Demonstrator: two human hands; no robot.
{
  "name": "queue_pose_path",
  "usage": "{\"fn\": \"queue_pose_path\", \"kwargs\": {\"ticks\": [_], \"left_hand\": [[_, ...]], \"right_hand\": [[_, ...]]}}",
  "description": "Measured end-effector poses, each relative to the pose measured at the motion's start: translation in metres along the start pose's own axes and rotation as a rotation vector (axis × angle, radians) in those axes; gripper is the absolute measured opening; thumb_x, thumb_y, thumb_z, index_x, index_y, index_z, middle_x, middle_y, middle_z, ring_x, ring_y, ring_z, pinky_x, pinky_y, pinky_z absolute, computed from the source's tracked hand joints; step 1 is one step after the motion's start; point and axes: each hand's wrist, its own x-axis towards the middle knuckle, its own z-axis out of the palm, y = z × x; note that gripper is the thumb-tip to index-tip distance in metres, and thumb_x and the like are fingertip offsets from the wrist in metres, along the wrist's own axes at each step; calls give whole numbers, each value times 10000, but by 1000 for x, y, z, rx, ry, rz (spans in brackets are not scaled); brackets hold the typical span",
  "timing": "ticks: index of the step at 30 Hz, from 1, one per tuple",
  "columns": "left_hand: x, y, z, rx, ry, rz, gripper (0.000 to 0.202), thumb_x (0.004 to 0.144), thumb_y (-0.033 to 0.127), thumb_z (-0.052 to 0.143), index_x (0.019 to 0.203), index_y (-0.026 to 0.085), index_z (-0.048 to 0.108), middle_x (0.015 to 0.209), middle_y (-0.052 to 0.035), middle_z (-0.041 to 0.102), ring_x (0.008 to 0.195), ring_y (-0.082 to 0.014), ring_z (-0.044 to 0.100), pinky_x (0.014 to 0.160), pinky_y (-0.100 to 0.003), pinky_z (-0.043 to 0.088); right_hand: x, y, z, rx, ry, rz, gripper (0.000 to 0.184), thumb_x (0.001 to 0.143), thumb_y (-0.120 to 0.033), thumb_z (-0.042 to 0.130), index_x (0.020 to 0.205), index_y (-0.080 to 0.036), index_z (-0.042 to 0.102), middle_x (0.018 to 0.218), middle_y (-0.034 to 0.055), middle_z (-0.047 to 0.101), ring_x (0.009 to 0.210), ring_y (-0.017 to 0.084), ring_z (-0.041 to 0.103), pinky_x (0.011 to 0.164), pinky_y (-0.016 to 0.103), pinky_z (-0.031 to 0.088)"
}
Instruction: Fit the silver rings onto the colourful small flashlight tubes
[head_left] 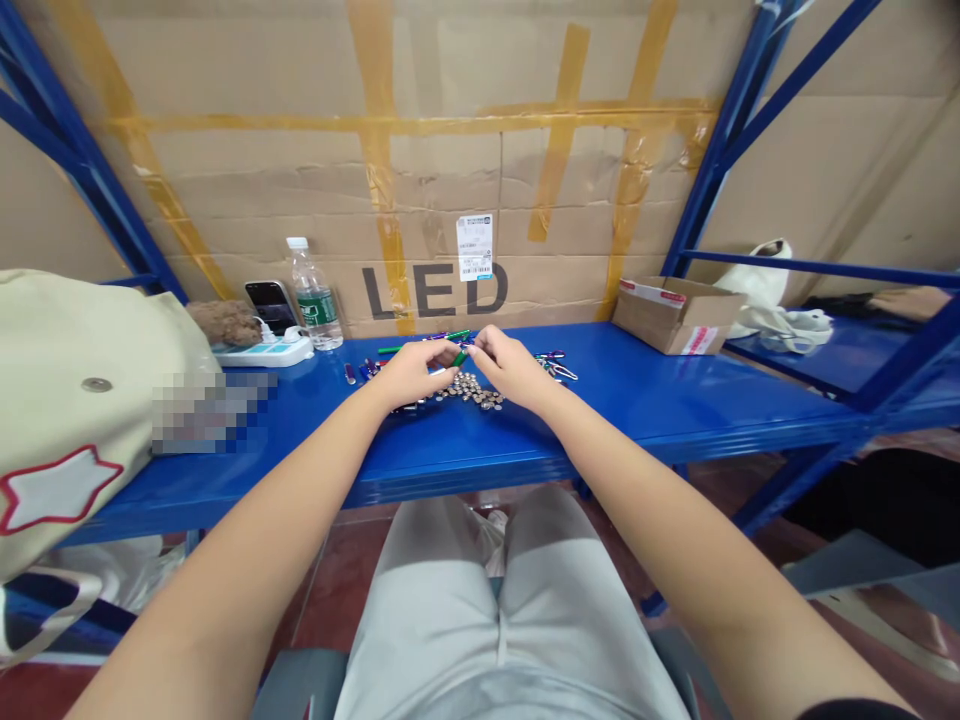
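Note:
My left hand (420, 372) is closed around a small green metallic tube (460, 357), above the middle of the blue shelf. At the tube's upper end, the fingers of my right hand (506, 368) are pinched together; whatever is between them is too small to make out. Just below both hands lies a loose pile of small silvery discs (471, 392), which look like button cells. More coloured tubes, some purple and green, lie behind and to the left of my left hand. To the right of my right hand are small metal clips (561, 370) and purple pieces.
A cream bag (90, 380) stands at the left of the blue shelf (660, 400). Behind it are a power strip (274, 350), a phone (271, 306) and a water bottle (315, 300). An open cardboard box (671, 312) sits at the right. Large taped cardboard (300, 170) forms the back.

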Motion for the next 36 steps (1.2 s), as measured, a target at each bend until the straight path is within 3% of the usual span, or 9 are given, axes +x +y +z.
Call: {"fn": "queue_pose_path", "kwargs": {"ticks": [6,14,19,24,28,33,36], "left_hand": [[1,-3,-1,13,41,43,310,839,337,538,1050,177,700,971,-64,715,879,-195,645,804,-316,512],[4,-3,3,-89,61,0,367,880,431,540,1082,169,699,980,-76,728,895,-205,667,862,-339,513],[5,-2,8,3,122,60,325,895,410,536,1055,188,710,981,-67,732,954,-207,657,906,-339,489],[7,3,13,164,184,148,287,929,362,501,1067,202,696,1011,-74,719,934,-195,651,848,-328,491],[6,4,13,368,189,244,324,970,362,432,1098,181,669,1020,-116,711,929,-204,647,793,-340,447],[3,6,5,480,73,316,376,1011,317,312,1094,202,661,991,-116,720,848,-182,654,749,-355,381],[3,8,1,524,28,322,398,1014,288,288,1108,211,667,986,-102,730,836,-173,656,738,-351,378]], "right_hand": [[-1,7,3,-55,-67,-1,226,940,-365,336,757,-233,352,708,3,493,658,169,451,638,289,299],[-5,8,10,197,4,31,259,948,-386,308,743,-235,356,660,-23,481,683,155,453,685,289,353],[-5,7,10,218,-19,41,250,955,-359,307,739,-237,341,629,-38,450,654,144,436,679,284,358],[-4,12,12,306,10,100,260,960,-366,333,735,-237,328,605,-55,421,583,121,407,607,252,353],[-3,12,13,547,-71,207,242,957,-353,343,745,-236,337,533,-81,382,461,97,346,482,213,317],[-3,7,9,871,-220,363,220,945,-334,374,751,-239,330,454,-106,325,360,82,218,377,193,227],[-4,4,5,949,-287,444,245,948,-302,358,715,-230,329,438,-103,294,368,75,166,372,187,179]]}}
